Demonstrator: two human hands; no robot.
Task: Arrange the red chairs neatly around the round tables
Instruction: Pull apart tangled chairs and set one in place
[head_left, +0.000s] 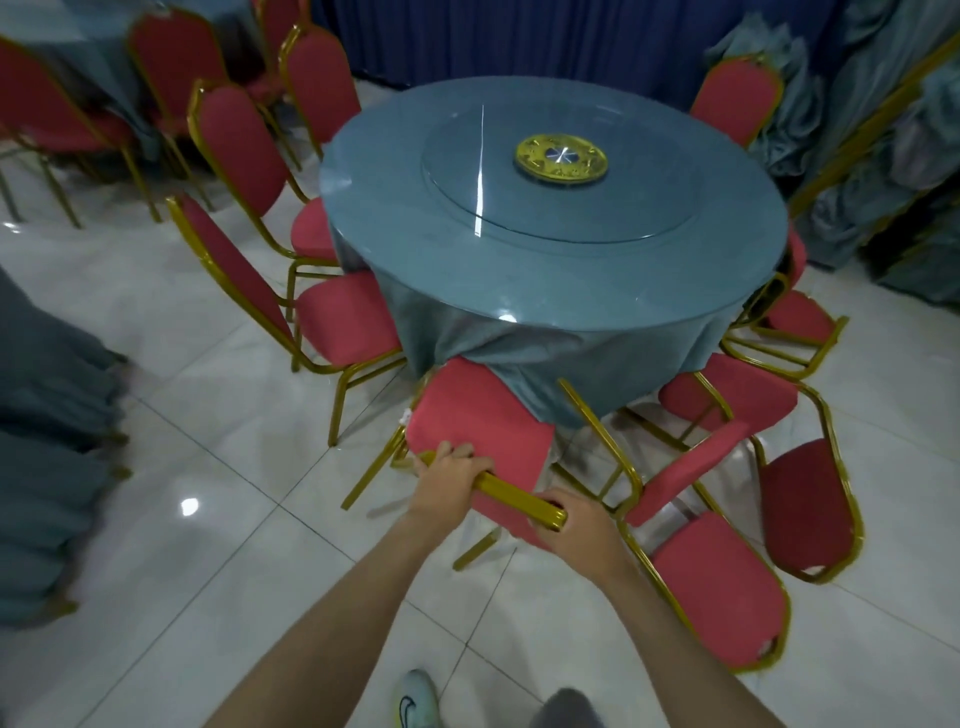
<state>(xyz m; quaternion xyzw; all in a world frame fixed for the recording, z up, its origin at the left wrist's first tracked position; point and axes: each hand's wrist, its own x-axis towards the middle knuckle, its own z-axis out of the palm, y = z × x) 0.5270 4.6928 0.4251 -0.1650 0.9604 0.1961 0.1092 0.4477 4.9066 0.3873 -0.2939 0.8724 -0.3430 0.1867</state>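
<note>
In the head view, the left hand (451, 483) and the right hand (577, 531) both hold tight to the shiny gold top bar of a red chair (478, 415). Its soft seat lies just past the hands, at 6 o'clock of the round table (415, 208), tucked under the smooth blue cloth (467, 325).

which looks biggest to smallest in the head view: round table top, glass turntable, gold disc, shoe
1. round table top
2. glass turntable
3. gold disc and shoe: not ranked, the shoe is nearer and cut off by the frame edge
</note>
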